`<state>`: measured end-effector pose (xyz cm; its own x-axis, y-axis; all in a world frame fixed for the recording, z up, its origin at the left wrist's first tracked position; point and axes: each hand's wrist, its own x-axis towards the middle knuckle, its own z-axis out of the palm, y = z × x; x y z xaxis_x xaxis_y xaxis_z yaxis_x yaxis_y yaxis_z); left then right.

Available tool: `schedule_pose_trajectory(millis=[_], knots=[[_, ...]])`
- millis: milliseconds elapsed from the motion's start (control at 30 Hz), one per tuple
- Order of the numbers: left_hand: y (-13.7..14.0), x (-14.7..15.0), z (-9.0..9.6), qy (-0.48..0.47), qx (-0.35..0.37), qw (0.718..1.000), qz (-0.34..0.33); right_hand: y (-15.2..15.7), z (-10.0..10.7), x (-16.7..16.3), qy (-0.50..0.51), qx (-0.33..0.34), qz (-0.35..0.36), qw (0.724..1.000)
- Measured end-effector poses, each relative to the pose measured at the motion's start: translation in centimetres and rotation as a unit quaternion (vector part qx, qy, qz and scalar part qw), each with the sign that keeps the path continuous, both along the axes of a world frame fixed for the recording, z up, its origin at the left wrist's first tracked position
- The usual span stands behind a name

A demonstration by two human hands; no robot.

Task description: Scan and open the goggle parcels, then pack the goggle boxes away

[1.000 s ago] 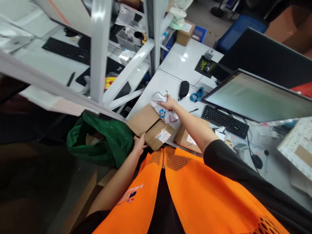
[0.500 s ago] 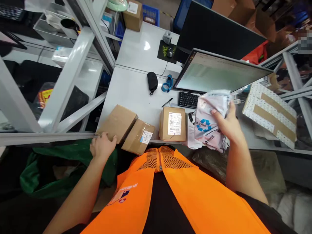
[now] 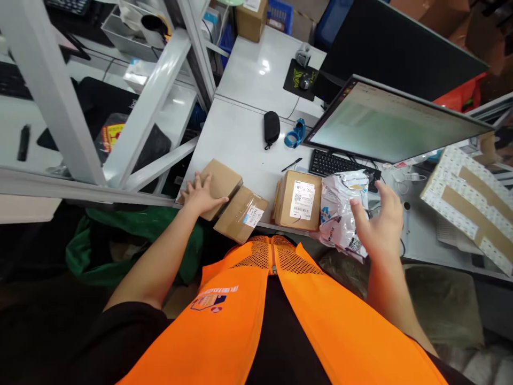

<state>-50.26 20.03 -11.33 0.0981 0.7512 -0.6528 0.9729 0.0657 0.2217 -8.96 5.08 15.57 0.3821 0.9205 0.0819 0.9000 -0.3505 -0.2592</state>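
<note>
Change: half a second back the right hand (image 3: 380,224) gripped the white bag (image 3: 342,208); now the bag lies at the desk's (image 3: 236,133) near edge, right of the labelled box (image 3: 300,200). Its placing looks done. Right fingers apart, nothing between them, by the bag's right side; contact unclear. Left hand (image 3: 200,199): fingers spread on the plain box (image 3: 221,184), far left; taped box (image 3: 241,214) just right of it.

Count: three boxes along the near edge, possibly another under the labelled one; one bag visible; two monitors (image 3: 393,120) farther right.
</note>
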Motion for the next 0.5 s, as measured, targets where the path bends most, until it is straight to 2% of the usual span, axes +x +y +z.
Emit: schedule_pose_trajectory(millis=[33, 67, 133, 200, 267, 300, 367, 433, 500], knots=[[-0.1, 0.0, 0.0, 0.005, -0.002, 1.0, -0.003, -0.3, 0.3, -2.5, 0.059, 0.005, 0.039, 0.997], [-0.1, 0.0, -0.1, 0.009, -0.003, 1.0, -0.005, -0.5, 0.0, -5.3, 0.138, -0.025, 0.084, 0.987], [-0.2, 0.2, 0.0, 0.014, -0.004, 1.0, -0.005, -0.4, -2.3, -11.1, 0.289, -0.174, 0.175, 0.925], [-0.2, 0.2, 0.1, 0.01, 0.004, 1.0, -0.004, 0.5, -6.7, -15.9, 0.332, -0.317, 0.198, 0.866], [-0.1, -0.1, 0.4, -0.006, 0.02, 1.0, 0.002, 1.7, -11.9, -19.2, 0.315, -0.4, 0.136, 0.85], [0.0, -0.4, 0.6, -0.016, 0.025, 0.999, 0.011, 2.2, -14.3, -20.2, 0.309, -0.417, 0.096, 0.85], [0.3, -1.4, 0.8, -0.039, 0.02, 0.998, 0.051, 2.8, -18.1, -21.3, 0.318, -0.408, 0.022, 0.855], [0.5, -2.9, 0.8, -0.068, 0.006, 0.991, 0.115, 2.7, -20.4, -21.5, 0.352, -0.358, -0.008, 0.865], [0.4, -4.7, 0.7, -0.107, -0.001, 0.978, 0.178, 2.1, -21.7, -21.2, 0.386, -0.283, -0.006, 0.878]])
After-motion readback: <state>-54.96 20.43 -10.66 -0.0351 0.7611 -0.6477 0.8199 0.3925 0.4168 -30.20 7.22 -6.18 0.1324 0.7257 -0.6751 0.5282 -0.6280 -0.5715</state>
